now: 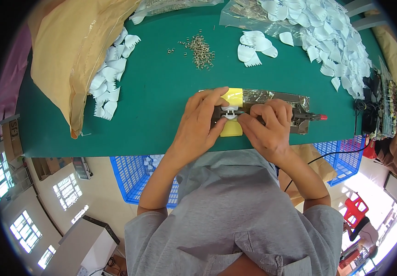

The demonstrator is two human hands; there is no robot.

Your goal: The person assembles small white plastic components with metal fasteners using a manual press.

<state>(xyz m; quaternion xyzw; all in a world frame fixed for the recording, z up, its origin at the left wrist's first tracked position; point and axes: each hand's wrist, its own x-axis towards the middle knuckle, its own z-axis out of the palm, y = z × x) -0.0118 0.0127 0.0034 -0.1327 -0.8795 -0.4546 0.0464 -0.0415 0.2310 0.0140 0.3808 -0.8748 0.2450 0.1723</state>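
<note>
A dark metal fixture (276,97) lies on the green table in front of me, with yellow pads (233,95) on it. Between the pads sits a white plastic hair-claw piece (230,112). My left hand (197,120) closes on this piece from the left, thumb below and fingers above. From the right, my right hand (268,126) has thumb and index finger pinched together close beside the piece, other fingers curled. Whatever lies between the right fingertips is too small and covered to make out. A red-tipped rod (320,117) sticks out at the fixture's right end.
Small metal springs (201,53) lie heaped beyond my hands. White toothed claw halves (256,46) form a small group, with a large heap (332,41) far right and more (109,87) spilling beside a brown sack (67,64). Blue baskets (127,177) stand below the table edge.
</note>
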